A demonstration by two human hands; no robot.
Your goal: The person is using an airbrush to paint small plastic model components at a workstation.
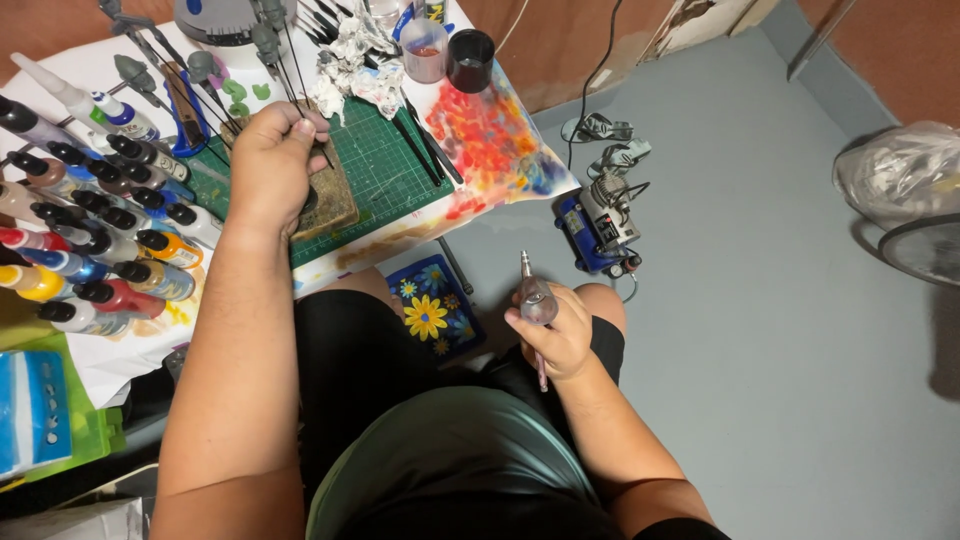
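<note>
Two hands work apart here. The left hand reaches out over the green cutting mat on the counter, its fingers pinched shut around a thin dark stick that runs down toward a worn brown block on the mat; what sits at the stick's end cannot be made out. Holding by the stick likely keeps the fingers off whatever it carries. The right hand hangs low over the lap, near the person and well apart from the counter, fingers curled closed around an airbrush. Its nozzle points away, toward the far floor, its body lying across the palm with the pink tail sticking out below the fist. Rows of paint bottles lie at the left. A small blue compressor stands on the floor to the right.
</note>
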